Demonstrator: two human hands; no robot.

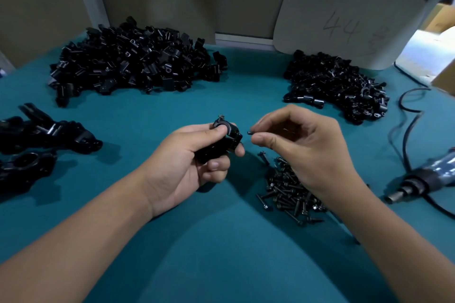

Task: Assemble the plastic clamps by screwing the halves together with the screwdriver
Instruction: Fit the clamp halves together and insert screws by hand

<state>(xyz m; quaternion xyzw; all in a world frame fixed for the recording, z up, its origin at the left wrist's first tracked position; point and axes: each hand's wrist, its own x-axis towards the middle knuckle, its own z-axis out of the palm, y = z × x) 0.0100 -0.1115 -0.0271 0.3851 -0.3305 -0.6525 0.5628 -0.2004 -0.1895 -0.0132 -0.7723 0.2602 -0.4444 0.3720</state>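
The left hand [194,155] grips the clamp [225,139]. The right hand [302,145] pinches a screw [250,133] just right of it, axis pointing left toward the clamp.

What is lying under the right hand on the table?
A pile of black screws lies on the teal table under the right hand. The hand and wrist cover the pile's right part, so its full extent cannot be seen.

Teal table [221,253], two heaps of black clamp halves [133,59] [337,83], assembled clamps [41,140], screw pile [288,192], corded screwdriver [423,177]
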